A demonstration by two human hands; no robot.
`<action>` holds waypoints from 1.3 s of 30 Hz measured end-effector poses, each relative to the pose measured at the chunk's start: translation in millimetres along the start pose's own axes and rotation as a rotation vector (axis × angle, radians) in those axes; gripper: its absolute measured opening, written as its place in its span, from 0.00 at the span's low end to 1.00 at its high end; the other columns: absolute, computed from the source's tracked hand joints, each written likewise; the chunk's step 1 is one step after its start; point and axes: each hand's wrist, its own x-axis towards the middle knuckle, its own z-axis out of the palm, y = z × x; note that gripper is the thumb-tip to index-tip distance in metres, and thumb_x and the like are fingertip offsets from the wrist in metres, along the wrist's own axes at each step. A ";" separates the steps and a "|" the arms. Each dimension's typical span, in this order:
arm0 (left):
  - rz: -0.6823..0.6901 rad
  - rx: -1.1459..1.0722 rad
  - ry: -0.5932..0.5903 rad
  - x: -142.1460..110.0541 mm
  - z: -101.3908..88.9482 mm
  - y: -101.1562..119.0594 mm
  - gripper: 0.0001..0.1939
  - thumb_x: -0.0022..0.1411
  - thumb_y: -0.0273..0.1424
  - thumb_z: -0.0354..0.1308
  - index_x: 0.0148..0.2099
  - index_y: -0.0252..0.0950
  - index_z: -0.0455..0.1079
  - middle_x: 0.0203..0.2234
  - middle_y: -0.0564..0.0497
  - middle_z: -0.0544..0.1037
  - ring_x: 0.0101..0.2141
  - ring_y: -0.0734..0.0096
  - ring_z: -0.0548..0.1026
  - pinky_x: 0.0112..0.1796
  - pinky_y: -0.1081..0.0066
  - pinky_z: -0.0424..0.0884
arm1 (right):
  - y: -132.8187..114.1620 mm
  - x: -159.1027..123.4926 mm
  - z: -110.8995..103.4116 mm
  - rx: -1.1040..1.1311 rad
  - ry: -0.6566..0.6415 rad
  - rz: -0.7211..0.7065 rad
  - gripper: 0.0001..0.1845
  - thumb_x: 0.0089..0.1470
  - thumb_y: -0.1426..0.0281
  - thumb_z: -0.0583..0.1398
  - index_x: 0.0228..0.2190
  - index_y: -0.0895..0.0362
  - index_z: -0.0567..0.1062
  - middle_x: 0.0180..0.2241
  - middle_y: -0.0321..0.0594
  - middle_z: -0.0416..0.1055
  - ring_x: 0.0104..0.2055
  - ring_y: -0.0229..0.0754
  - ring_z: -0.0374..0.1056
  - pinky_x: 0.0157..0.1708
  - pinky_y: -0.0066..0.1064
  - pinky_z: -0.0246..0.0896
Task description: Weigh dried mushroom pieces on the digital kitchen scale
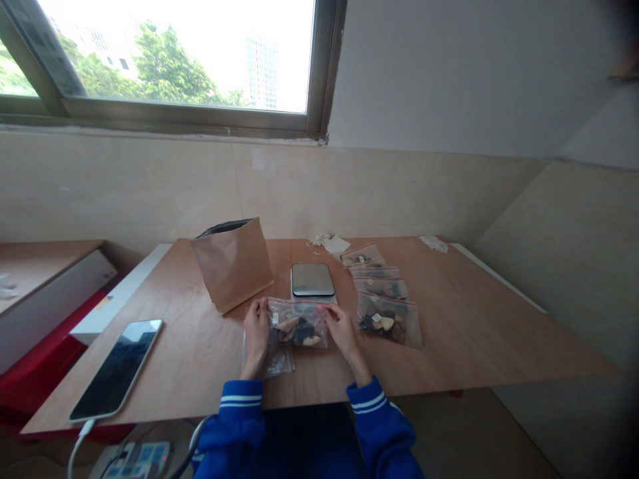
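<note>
Between my two hands I hold up a clear zip bag (pixel 299 331) with a red seal line, dark and tan pieces and a small white packet inside. My left hand (pixel 256 332) pinches its upper left corner. The upper right corner is gripped by my right hand (pixel 342 332). Under and to the left of it lies another clear plastic bag (pixel 280 363), which looks flat. Just beyond the held bag stands a small scale (pixel 312 279) with a bare metal top. Several filled zip bags (pixel 389 319) overlap in a row right of the scale.
A brown paper bag (pixel 232 263) stands upright, open-topped, left of the scale. A phone (pixel 117 369) with a white cable (pixel 80 444) lies at the table's left. Crumpled white paper (pixel 434 243) and scraps (pixel 337 244) lie along the back. A power strip (pixel 140 459) sits below the front edge.
</note>
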 end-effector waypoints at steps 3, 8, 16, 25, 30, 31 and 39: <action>0.000 0.029 0.019 -1.2 3.5 -9.0 0.21 0.64 0.49 0.45 0.28 0.39 0.63 0.22 0.50 0.72 0.26 0.65 0.70 0.30 0.68 0.63 | 2.2 -0.9 6.2 0.033 0.109 0.002 0.26 0.55 0.47 0.58 0.32 0.57 0.78 0.33 0.46 0.80 0.38 0.51 0.76 0.41 0.40 0.71; -0.030 -0.031 -0.034 -7.4 5.4 -8.3 0.20 0.64 0.49 0.46 0.29 0.40 0.63 0.19 0.53 0.68 0.23 0.67 0.68 0.27 0.70 0.62 | 10.3 -5.4 8.5 0.046 0.128 0.080 0.31 0.57 0.43 0.52 0.38 0.58 0.77 0.34 0.48 0.80 0.36 0.51 0.76 0.35 0.38 0.71; -0.042 -0.148 -0.194 -9.9 5.6 -8.0 0.18 0.62 0.47 0.51 0.29 0.39 0.67 0.20 0.54 0.69 0.23 0.70 0.67 0.26 0.72 0.62 | 21.2 -9.5 1.5 -0.233 0.303 -0.011 0.32 0.61 0.45 0.48 0.37 0.58 0.77 0.31 0.46 0.79 0.33 0.48 0.74 0.35 0.34 0.66; -0.073 -0.266 -0.221 -11.7 4.5 -5.9 0.17 0.57 0.46 0.57 0.36 0.36 0.71 0.26 0.52 0.73 0.28 0.70 0.70 0.28 0.74 0.64 | 21.8 -8.7 -2.1 -0.258 0.391 -0.036 0.29 0.59 0.46 0.51 0.36 0.58 0.78 0.33 0.46 0.79 0.36 0.48 0.73 0.38 0.37 0.67; -0.107 -0.304 -0.202 -10.9 4.8 -7.7 0.20 0.57 0.48 0.57 0.39 0.35 0.71 0.25 0.53 0.72 0.24 0.72 0.68 0.25 0.75 0.64 | 17.1 -10.1 -1.2 -0.234 0.436 -0.015 0.26 0.53 0.47 0.58 0.31 0.58 0.78 0.30 0.43 0.78 0.33 0.46 0.72 0.37 0.36 0.67; -0.107 -0.310 -0.195 -10.7 5.1 -8.8 0.20 0.57 0.48 0.57 0.39 0.35 0.71 0.25 0.53 0.72 0.24 0.73 0.68 0.25 0.75 0.64 | 16.5 -10.3 -0.9 -0.225 0.442 -0.014 0.26 0.53 0.47 0.58 0.31 0.58 0.78 0.30 0.43 0.78 0.33 0.46 0.72 0.37 0.36 0.67; -0.122 -0.301 -0.155 -11.4 2.9 -5.8 0.20 0.57 0.47 0.57 0.40 0.34 0.71 0.25 0.53 0.72 0.25 0.72 0.69 0.26 0.74 0.64 | 21.6 -11.9 -3.2 -0.219 0.407 -0.008 0.27 0.57 0.49 0.55 0.40 0.59 0.79 0.37 0.49 0.79 0.39 0.49 0.74 0.42 0.39 0.68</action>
